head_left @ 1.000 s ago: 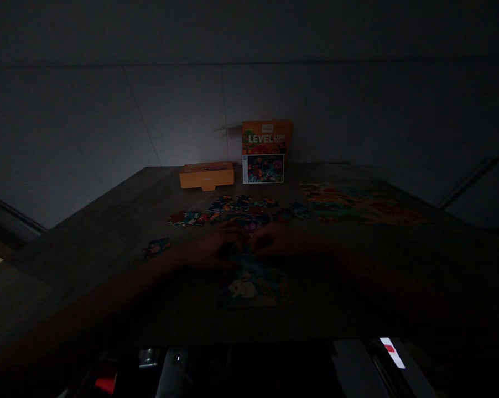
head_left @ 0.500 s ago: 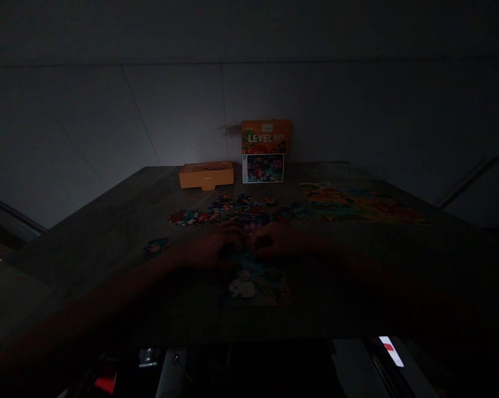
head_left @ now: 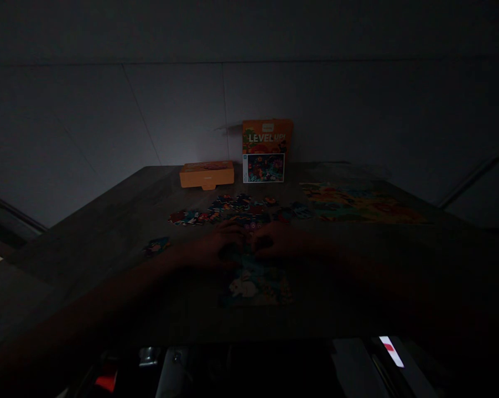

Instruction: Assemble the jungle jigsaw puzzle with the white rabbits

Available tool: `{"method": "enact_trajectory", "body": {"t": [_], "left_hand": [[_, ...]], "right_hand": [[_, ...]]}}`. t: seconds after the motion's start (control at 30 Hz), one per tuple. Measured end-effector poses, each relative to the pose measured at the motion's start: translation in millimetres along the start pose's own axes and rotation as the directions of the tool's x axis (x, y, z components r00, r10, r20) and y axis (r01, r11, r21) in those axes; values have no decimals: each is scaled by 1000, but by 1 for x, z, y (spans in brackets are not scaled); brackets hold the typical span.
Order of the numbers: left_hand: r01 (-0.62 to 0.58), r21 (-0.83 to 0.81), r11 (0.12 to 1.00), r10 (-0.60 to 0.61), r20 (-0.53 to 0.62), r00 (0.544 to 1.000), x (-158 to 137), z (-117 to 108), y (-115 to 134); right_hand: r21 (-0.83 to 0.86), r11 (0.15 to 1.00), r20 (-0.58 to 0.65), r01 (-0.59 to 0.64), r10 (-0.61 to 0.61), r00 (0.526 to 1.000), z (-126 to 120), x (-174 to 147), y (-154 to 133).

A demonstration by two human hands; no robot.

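In very dim light, both hands meet over a partly joined jigsaw puzzle (head_left: 258,284) with a white rabbit on it. My left hand (head_left: 218,244) comes from the left, fingers curled and closed at the puzzle's upper edge. Opposite it, my right hand (head_left: 280,240) is closed the same way, its fingertips close to the left ones. Between them, a puzzle piece with pink round shapes (head_left: 253,225) shows just past the fingertips; both hands appear to grip it. Shadow hides the exact finger contact. Loose puzzle pieces (head_left: 233,204) lie in a heap beyond the hands.
An orange box (head_left: 207,176) lies at the back, beside an upright "LEVEL UP!" box (head_left: 267,135) with a picture card (head_left: 265,168) before it. A colourful finished-looking picture sheet (head_left: 365,204) lies right. Some joined pieces (head_left: 156,246) lie left. A wall stands behind the table.
The picture has darkened slightly and the view has shifted very little. Both hands stay in nearly the same place over the puzzle.
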State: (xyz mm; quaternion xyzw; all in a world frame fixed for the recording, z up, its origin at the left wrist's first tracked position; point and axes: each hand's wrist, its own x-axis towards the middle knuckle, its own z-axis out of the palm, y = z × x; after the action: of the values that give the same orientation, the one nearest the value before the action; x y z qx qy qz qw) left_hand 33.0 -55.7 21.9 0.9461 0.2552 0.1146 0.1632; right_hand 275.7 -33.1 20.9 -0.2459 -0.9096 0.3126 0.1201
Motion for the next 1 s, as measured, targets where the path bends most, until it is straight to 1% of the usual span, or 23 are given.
{"method": "enact_trajectory", "body": {"t": [0.13, 0.33, 0.5, 0.6, 0.7, 0.83, 0.93, 1.0], "left_hand": [[2, -1, 1000, -2, -6, 1000, 0, 0, 0], [-19, -2, 1000, 19, -13, 1000, -1, 0, 0], [-83, -13, 996, 83, 14, 996, -2, -1, -1], [-122, -18, 992, 122, 1, 993, -3, -1, -3], [-89, 3, 996, 89, 9, 996, -4, 0, -6], [-7, 52, 999, 6, 18, 1000, -4, -1, -7], [13, 39, 999, -13, 13, 1000, -3, -3, -3], [-17, 24, 1000, 16, 44, 999, -3, -3, -1]], "right_hand": [[-63, 998, 5, 25, -24, 1000, 0, 0, 0], [-46, 999, 30, 16, -14, 999, 0, 1, -2], [-87, 996, 89, 4, 4, 996, -4, 1, -2], [-154, 987, 132, 49, -28, 991, -9, -1, -6], [-195, 976, 216, 96, -53, 975, -16, -7, -15], [-263, 959, 327, 102, -11, 945, -25, -18, -30], [-300, 950, 334, 85, 21, 942, -27, -24, -38], [-333, 939, 342, 84, 37, 939, -26, -25, -42]]}}
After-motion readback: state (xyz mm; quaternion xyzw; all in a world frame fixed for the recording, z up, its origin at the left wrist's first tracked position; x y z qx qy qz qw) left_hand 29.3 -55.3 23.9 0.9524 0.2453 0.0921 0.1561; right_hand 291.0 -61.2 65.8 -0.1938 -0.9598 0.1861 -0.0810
